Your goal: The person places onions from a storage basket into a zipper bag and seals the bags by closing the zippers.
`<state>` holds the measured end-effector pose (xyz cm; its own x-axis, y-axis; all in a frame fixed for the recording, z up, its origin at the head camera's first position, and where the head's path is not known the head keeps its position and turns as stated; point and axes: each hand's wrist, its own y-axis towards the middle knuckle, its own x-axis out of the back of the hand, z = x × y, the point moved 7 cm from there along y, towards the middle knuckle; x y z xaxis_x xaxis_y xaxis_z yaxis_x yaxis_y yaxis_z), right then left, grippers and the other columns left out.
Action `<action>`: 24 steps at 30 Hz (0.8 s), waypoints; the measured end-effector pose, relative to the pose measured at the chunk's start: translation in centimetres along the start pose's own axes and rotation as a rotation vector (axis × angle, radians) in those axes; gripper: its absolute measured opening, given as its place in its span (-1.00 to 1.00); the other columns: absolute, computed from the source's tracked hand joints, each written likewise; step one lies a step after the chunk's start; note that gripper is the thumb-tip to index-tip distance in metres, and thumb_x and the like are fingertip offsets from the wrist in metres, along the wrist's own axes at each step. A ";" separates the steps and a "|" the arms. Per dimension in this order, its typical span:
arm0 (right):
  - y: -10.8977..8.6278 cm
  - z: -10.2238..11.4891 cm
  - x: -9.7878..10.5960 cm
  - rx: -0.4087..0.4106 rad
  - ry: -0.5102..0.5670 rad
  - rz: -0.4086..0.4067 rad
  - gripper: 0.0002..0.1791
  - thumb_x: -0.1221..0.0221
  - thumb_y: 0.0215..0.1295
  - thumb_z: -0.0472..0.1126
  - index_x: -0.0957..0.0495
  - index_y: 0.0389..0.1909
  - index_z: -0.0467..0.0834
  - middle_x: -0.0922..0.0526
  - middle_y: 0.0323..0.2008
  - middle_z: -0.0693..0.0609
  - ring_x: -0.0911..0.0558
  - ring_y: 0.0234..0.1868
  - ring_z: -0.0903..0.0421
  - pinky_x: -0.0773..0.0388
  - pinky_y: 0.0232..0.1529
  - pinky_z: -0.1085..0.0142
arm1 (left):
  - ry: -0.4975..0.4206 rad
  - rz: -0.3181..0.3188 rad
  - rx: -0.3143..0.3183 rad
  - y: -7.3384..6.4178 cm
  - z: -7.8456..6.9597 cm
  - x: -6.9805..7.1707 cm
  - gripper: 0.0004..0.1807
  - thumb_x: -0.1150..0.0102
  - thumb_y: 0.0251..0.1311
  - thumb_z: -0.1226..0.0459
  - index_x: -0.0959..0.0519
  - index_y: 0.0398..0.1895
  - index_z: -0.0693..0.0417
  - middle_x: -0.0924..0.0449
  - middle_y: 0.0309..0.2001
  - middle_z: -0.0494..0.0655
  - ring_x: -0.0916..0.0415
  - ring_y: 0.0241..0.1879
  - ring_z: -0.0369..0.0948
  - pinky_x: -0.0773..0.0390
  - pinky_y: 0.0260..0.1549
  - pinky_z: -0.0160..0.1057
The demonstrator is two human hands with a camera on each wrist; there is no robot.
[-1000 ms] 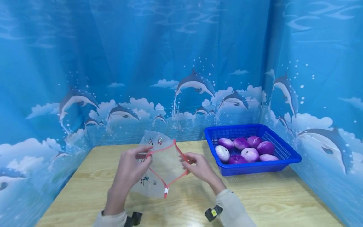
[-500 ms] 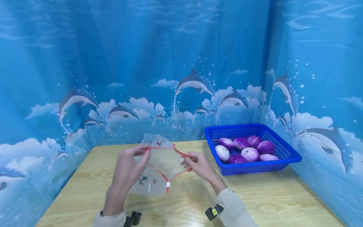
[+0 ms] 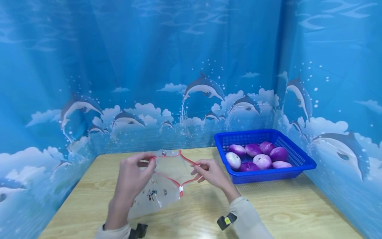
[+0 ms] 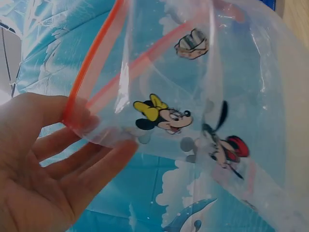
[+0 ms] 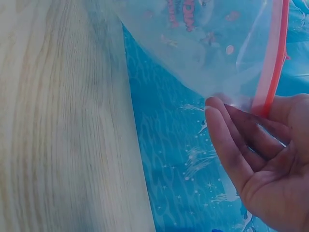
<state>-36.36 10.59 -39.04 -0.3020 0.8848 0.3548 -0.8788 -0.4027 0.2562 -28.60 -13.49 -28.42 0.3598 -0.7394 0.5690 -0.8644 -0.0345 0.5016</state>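
Note:
A clear zip bag (image 3: pixel 156 194) with a red zip edge, a white slider and small cartoon prints is held above the table, its mouth spread wide. My left hand (image 3: pixel 134 176) pinches the left side of the red edge between thumb and index finger; the left wrist view shows the other fingers behind the printed plastic (image 4: pixel 164 118). On the opposite side my right hand (image 3: pixel 210 174) pinches the red edge, and in the right wrist view the fingertips touch the clear film (image 5: pixel 212 58). Nothing shows inside the bag.
A blue plastic basket (image 3: pixel 244 178) with several purple onions (image 3: pixel 262 161) stands at the right back of the wooden table (image 3: pixel 283 202). Blue dolphin-printed curtains (image 3: pixel 143 83) enclose the table at the back and both sides.
The bag has tilted: its lower part has swung down and toward me, and its back printed part has dropped mostly behind the zip edge. The left hand has shifted slightly left.

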 end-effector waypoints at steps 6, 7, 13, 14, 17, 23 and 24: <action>-0.1 0.1 -0.2 -0.016 0.044 0.018 -0.66 -0.11 0.54 -0.25 -0.58 0.12 -0.44 -0.74 -0.13 -0.44 -0.81 -0.26 -0.13 -0.83 -0.26 0.23 | -0.046 0.116 0.100 0.0 0.8 -0.8 -0.69 -0.18 0.36 0.30 -0.69 0.12 0.10 -0.69 0.19 0.09 -0.75 0.03 0.07 -0.79 -0.02 0.01; -0.1 0.1 -0.2 -0.019 0.052 0.017 -0.66 -0.11 0.54 -0.26 -0.58 0.13 -0.43 -0.74 -0.12 -0.44 -0.81 -0.24 -0.13 -0.83 -0.24 0.24 | -0.051 0.131 0.113 0.0 0.9 -0.9 -0.69 -0.18 0.37 0.29 -0.68 0.12 0.09 -0.67 0.21 0.09 -0.74 0.04 0.07 -0.80 -0.03 0.01; -0.1 -0.1 -0.2 -0.043 0.072 0.016 -0.69 -0.15 0.49 -0.32 -0.60 0.14 -0.38 -0.75 -0.10 -0.41 -0.81 -0.18 -0.14 -0.83 -0.19 0.24 | -0.067 0.181 0.153 0.1 1.5 -1.5 -0.69 -0.17 0.39 0.28 -0.67 0.14 0.08 -0.66 0.20 0.10 -0.73 0.05 0.07 -0.81 -0.06 -0.06; -0.1 -0.2 -0.3 -0.046 0.072 0.017 -0.69 -0.16 0.48 -0.32 -0.60 0.14 -0.37 -0.75 -0.10 -0.41 -0.81 -0.18 -0.14 -0.83 -0.19 0.24 | -0.074 0.184 0.153 0.1 1.5 -1.6 -0.69 -0.17 0.39 0.29 -0.67 0.14 0.09 -0.66 0.19 0.11 -0.73 0.05 0.07 -0.81 -0.07 -0.07; -0.1 -0.2 -0.4 -0.057 0.069 0.025 -0.69 -0.18 0.46 -0.33 -0.61 0.14 -0.36 -0.77 -0.11 -0.37 -0.81 -0.17 -0.14 -0.83 -0.19 0.23 | -0.085 0.189 0.156 0.2 1.7 -1.8 -0.68 -0.17 0.38 0.30 -0.67 0.15 0.10 -0.67 0.16 0.12 -0.73 0.04 0.07 -0.82 -0.09 -0.09; -0.2 -0.3 -0.4 -0.062 0.064 0.026 -0.71 -0.18 0.42 -0.40 -0.61 0.10 -0.41 -0.77 -0.14 -0.37 -0.81 -0.22 -0.10 -0.83 -0.21 0.24 | -0.087 0.200 0.172 0.1 1.9 -1.9 -0.70 -0.17 0.39 0.29 -0.68 0.13 0.06 -0.68 0.13 0.10 -0.73 0.02 0.02 -0.82 -0.21 -0.20; -0.2 -0.3 -0.3 -0.057 0.062 0.024 -0.71 -0.19 0.42 -0.40 -0.61 0.09 -0.42 -0.76 -0.15 -0.38 -0.81 -0.23 -0.11 -0.83 -0.22 0.25 | -0.089 0.202 0.172 0.1 1.9 -1.8 -0.70 -0.17 0.39 0.29 -0.68 0.13 0.06 -0.68 0.12 0.10 -0.72 0.01 0.01 -0.82 -0.24 -0.23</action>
<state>-36.24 10.44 -39.52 -0.3439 0.8887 0.3034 -0.8902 -0.4113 0.1960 -29.99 -13.42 -30.62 0.1485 -0.7989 0.5829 -0.9652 0.0113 0.2613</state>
